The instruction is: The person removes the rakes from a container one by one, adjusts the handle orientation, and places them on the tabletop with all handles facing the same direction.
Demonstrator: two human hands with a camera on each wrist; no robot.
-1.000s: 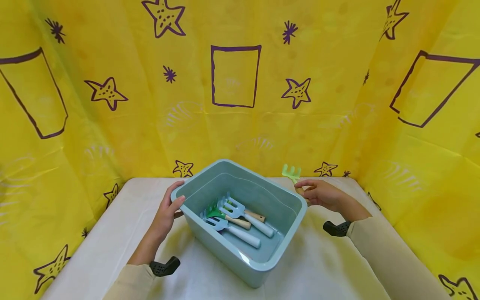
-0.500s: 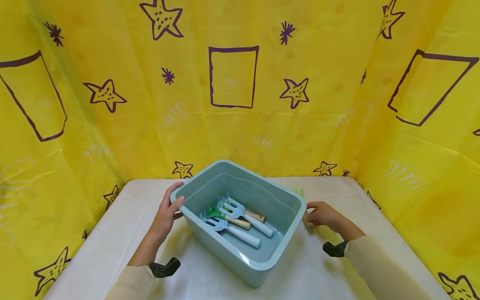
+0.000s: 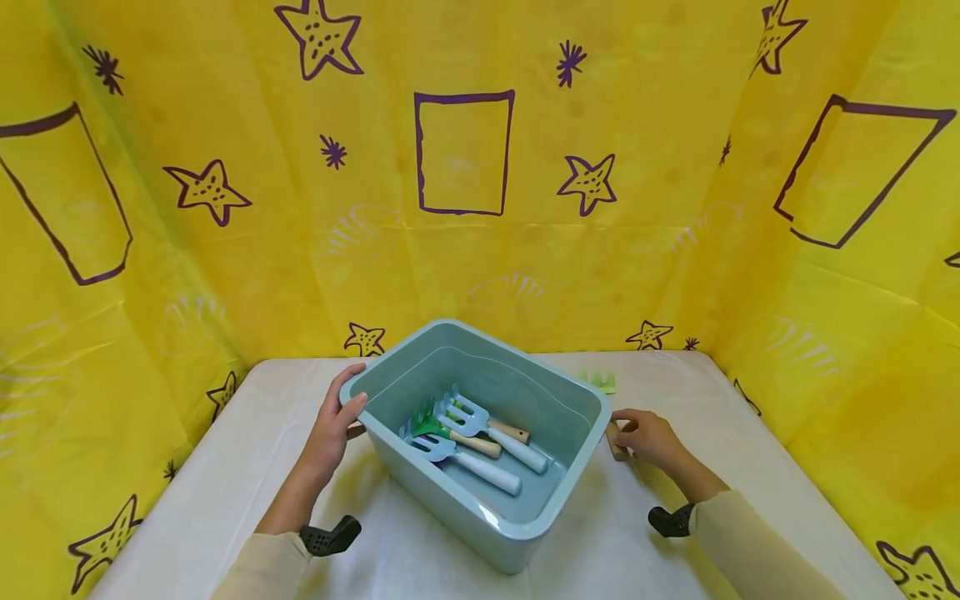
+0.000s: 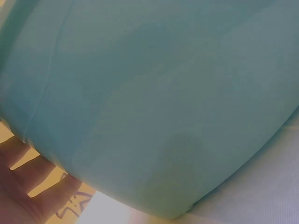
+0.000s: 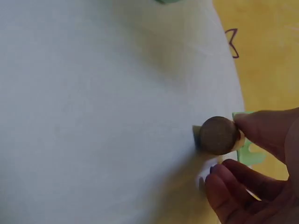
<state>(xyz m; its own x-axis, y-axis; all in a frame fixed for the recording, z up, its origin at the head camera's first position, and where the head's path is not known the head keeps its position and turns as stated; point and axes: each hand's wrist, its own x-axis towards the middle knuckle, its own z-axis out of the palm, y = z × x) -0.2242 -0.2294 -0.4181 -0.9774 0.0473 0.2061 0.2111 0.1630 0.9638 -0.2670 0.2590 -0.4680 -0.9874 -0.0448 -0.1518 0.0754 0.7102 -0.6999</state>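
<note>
My left hand (image 3: 335, 421) grips the left corner of a blue-green plastic bin (image 3: 480, 492), thumb over the rim. In the left wrist view, fingers (image 4: 35, 172) lie along the bin's wall (image 4: 154, 102). Inside lie light-blue hand forks (image 3: 487, 475), a green rake (image 3: 480, 446) with a wooden handle, and another wooden handle (image 3: 510, 431). My right hand (image 3: 651, 437) is at the wooden handle (image 5: 218, 135) of a light-green hand rake (image 3: 600, 382), right of the bin. In the right wrist view the thumb meets the handle, while a gap separates the other fingers from it. The bin partly hides this rake.
A white-covered table (image 3: 247, 475) bears the bin. Yellow sheets (image 3: 465, 275) with purple star and box drawings enclose it at the back and both sides. Each wrist wears a black device (image 3: 330, 536).
My right hand has lowered the light-green hand rake from beside the bin's rim to the table right of the bin, and its fingers have loosened. My left hand stays on the bin.
</note>
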